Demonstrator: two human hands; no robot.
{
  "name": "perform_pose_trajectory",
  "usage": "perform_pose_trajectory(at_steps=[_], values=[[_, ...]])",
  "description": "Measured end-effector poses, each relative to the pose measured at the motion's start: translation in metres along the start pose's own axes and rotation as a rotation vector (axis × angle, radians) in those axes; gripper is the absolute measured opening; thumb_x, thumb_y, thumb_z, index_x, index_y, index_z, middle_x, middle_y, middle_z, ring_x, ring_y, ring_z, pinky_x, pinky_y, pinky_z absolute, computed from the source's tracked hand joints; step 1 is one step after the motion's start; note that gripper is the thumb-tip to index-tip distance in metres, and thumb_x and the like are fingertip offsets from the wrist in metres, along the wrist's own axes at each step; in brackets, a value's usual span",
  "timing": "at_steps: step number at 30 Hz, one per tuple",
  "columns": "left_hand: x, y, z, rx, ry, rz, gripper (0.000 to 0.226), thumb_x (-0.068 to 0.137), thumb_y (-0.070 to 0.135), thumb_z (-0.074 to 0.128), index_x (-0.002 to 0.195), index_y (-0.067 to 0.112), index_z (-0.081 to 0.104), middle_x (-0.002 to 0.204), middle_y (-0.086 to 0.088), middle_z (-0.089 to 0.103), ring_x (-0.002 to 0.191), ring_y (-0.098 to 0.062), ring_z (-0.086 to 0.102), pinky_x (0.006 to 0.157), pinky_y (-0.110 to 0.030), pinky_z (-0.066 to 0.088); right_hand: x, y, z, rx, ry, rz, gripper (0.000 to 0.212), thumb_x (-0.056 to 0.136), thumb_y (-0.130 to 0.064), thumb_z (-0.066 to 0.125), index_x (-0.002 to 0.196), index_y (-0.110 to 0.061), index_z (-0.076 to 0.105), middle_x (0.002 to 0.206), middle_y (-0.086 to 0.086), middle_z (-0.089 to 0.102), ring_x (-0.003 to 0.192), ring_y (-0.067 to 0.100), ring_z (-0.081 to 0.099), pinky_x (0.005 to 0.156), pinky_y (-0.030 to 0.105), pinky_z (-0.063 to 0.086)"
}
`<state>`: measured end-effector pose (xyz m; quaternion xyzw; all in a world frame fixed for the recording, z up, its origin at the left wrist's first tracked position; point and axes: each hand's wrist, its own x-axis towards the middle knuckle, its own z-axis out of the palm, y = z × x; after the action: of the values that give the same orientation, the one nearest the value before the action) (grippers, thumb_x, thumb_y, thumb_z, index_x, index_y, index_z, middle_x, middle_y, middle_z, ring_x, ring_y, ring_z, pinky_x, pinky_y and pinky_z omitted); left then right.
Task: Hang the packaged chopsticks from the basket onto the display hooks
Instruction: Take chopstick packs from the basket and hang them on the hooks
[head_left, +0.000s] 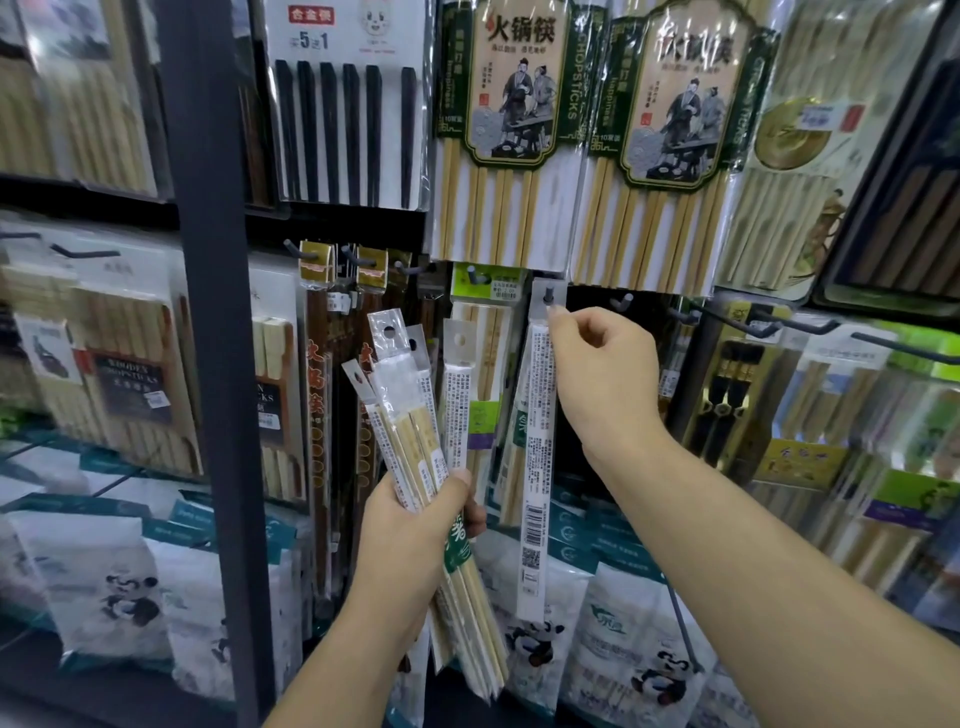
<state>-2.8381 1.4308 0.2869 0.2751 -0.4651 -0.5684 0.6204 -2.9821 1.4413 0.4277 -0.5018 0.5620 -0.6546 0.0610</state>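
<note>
The left hand (410, 525) grips a bundle of chopstick packs (400, 405) in front of the shelf. The right hand (605, 369) pinches one pack (537, 467) by its header, with the hole over the display hook (546, 298). The packs look light, thin and slippery, so it is best to hold them near the hole.

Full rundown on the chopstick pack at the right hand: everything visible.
The chopstick pack is a long, narrow clear plastic sleeve, back side showing: a white label with fine print, a barcode and a QR code low down. The hole in its plain header tab sits on a dark display hook. It hangs near upright before other hung packs. The right hand pinches it just below the tab.
</note>
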Motion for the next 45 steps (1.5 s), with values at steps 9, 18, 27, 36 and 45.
perform_pose_trajectory(at_steps=[9,18,27,36,45], values=[[-0.001,0.005,0.001,-0.051,0.005,-0.036,0.002,0.097,0.012,0.071,0.096,0.010,0.070,0.074,-0.012,0.072,0.065,-0.025,0.071,0.063,-0.030,0.060,-0.031,0.002,0.002,-0.054,-0.041,-0.077,0.027,0.096,-0.035,0.065,0.076,-0.020,0.057,0.065,-0.001,0.052,0.054,0.000,0.047,0.052,0.013,0.042],[-0.004,0.007,0.005,-0.144,-0.129,-0.084,0.022,0.089,0.023,0.078,0.110,0.020,0.079,0.110,-0.015,0.079,0.099,-0.033,0.077,0.083,-0.041,0.062,-0.042,-0.003,0.010,-0.078,-0.196,-0.132,0.025,0.101,-0.028,0.058,0.078,-0.023,0.065,0.067,-0.011,0.060,0.059,0.000,0.053,0.054,0.011,0.041],[-0.001,-0.001,-0.002,0.033,-0.033,-0.182,0.014,0.097,0.021,0.072,0.096,0.029,0.083,0.108,-0.005,0.080,0.103,-0.026,0.076,0.102,-0.057,0.054,-0.008,-0.010,-0.004,0.078,-0.063,0.008,0.026,0.100,-0.021,0.055,0.087,-0.002,0.065,0.073,0.012,0.057,0.061,0.011,0.050,0.060,0.027,0.045],[-0.001,-0.002,-0.001,0.122,0.017,-0.100,0.014,0.097,0.019,0.072,0.094,0.027,0.083,0.101,0.001,0.081,0.097,-0.018,0.078,0.090,-0.043,0.060,-0.003,0.000,-0.002,0.023,-0.040,0.026,0.028,0.100,-0.027,0.058,0.081,-0.007,0.065,0.064,-0.003,0.055,0.057,0.007,0.049,0.063,0.030,0.047],[-0.001,0.002,-0.005,0.158,0.017,-0.045,0.015,0.100,0.010,0.065,0.094,0.014,0.079,0.095,-0.003,0.082,0.091,-0.019,0.079,0.080,-0.033,0.056,-0.005,-0.007,-0.003,0.007,-0.036,-0.046,0.028,0.099,-0.027,0.058,0.079,-0.008,0.064,0.064,-0.005,0.052,0.059,0.006,0.048,0.062,0.031,0.050]])
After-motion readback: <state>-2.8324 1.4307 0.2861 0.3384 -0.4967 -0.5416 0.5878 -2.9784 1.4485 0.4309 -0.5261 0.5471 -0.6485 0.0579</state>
